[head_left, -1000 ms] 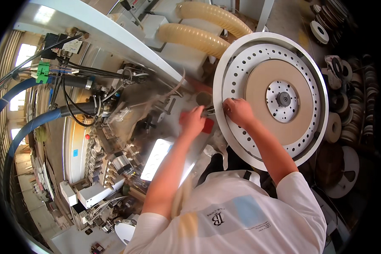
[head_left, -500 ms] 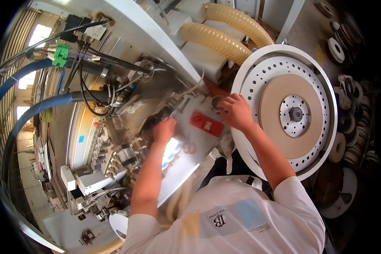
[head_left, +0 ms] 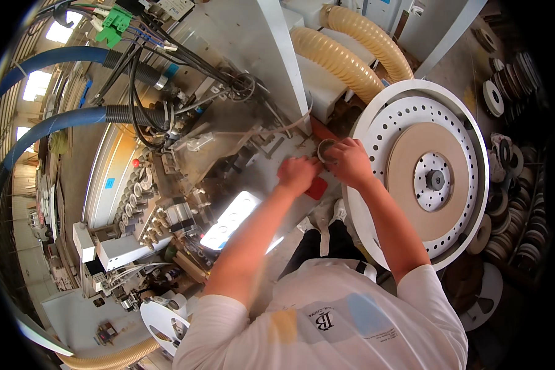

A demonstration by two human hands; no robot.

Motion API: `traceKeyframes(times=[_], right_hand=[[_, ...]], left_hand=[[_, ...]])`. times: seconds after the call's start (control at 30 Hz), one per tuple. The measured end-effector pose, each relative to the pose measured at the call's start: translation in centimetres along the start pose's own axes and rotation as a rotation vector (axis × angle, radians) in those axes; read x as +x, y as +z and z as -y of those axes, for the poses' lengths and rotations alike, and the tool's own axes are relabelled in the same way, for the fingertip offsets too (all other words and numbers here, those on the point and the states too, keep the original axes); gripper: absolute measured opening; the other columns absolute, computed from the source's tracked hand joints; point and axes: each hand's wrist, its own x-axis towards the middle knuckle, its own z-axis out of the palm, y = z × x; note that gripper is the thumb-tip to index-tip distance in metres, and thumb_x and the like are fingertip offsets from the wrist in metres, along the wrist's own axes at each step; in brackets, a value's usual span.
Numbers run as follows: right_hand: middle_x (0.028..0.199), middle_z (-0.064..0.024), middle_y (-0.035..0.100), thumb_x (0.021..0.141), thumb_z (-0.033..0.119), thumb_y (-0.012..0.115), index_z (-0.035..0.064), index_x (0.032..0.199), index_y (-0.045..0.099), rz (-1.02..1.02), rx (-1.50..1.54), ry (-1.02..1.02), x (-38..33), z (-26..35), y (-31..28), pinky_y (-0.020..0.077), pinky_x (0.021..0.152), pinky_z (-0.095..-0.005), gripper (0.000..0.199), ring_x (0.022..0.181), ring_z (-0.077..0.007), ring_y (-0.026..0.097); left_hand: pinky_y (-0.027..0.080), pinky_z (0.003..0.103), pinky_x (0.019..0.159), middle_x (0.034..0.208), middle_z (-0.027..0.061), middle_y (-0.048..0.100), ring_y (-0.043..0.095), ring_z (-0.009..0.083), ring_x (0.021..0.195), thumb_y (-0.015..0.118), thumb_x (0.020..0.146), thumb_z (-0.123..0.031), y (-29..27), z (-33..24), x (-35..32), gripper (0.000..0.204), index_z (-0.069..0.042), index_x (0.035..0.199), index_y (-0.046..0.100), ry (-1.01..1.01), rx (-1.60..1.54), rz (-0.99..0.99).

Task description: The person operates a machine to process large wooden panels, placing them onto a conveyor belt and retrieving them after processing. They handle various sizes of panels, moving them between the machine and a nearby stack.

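My right hand (head_left: 349,163) is closed on a small round ring-shaped piece (head_left: 325,150) with a pale rim and a darker middle. Its fingers curl over the near side of the piece. Right beside it is my left hand (head_left: 299,175), fingers drawn together and tips close to the ring. Whatever the left fingers may hold is hidden. Below both hands lies a flat red case (head_left: 316,188) on the grey metal bed, partly covered by my left hand.
A large white disc housing with a tan edge-banding roll (head_left: 391,176) stands right of my right forearm. Ribbed cream hoses (head_left: 339,60) run behind. Machine fittings (head_left: 182,216), cables and a blue hose (head_left: 74,120) fill the left. Stacked rolls (head_left: 505,216) sit at far right.
My left hand has moved right, from over the machine bed to beside my right hand, and now covers part of the red case. My right hand keeps the ring-shaped piece. The view has shifted.
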Motion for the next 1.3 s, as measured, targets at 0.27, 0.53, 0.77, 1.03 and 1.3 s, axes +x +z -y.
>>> traceKeyframes(times=[0.27,0.53,0.77,1.03,1.3], right_hand=[[0.098,0.0045,0.072,0.072,0.018,0.071,0.0178,0.086,0.078,0.128,-0.201,-0.014,0.2,0.2,2.6,0.0430,0.097,-0.0386,0.016,0.106,-0.0207,0.060],[0.089,0.0059,0.069,0.074,0.017,0.070,0.0205,0.085,0.078,-0.001,-0.071,-0.098,0.4,3.7,5.2,0.0441,0.088,-0.0389,0.014,0.095,-0.0207,0.059],[0.084,0.0017,0.068,0.081,0.017,0.069,0.0192,0.085,0.076,-0.110,-0.018,-0.140,1.8,4.3,5.5,0.0479,0.079,-0.0383,0.008,0.085,-0.0234,0.063],[0.082,-0.0042,0.066,0.083,0.017,0.068,0.0168,0.085,0.074,-0.024,-0.079,-0.300,6.8,6.9,8.7,0.0528,0.073,-0.0413,0.007,0.084,-0.0257,0.066],[0.085,-0.0056,0.066,0.085,0.016,0.067,0.0164,0.088,0.074,-0.009,-0.043,-0.341,10.6,11.1,13.4,0.0548,0.072,-0.0427,0.008,0.085,-0.0294,0.067]], left_hand=[[0.051,0.038,0.084,0.106,-0.0017,0.065,0.060,0.0211,0.109,0.062,0.083,-0.013,-4.5,8.1,-2.8,0.022,-0.018,0.103,0.068,-0.057,0.266,0.047],[0.052,0.041,0.094,0.113,0.0027,0.062,0.058,0.0268,0.112,0.067,0.092,-0.029,-4.9,17.8,-4.1,0.019,-0.011,0.099,0.066,-0.463,0.281,-0.196],[0.051,0.042,0.076,0.092,0.0069,0.061,0.063,0.0281,0.089,0.065,0.083,-0.017,-0.4,9.6,-13.2,0.004,-0.015,0.086,0.068,-0.182,-0.039,0.159],[0.048,0.041,0.070,0.080,0.0040,0.055,0.056,0.0253,0.080,0.075,0.076,-0.016,-13.3,4.3,-33.4,0.011,-0.013,0.082,0.066,-0.030,-0.220,-0.165],[0.044,0.048,0.107,0.146,0.0199,0.047,0.052,0.0370,0.130,0.072,0.094,-0.015,-35.0,21.3,-50.9,0.068,-0.003,0.152,0.037,-1.030,0.684,-0.965]])
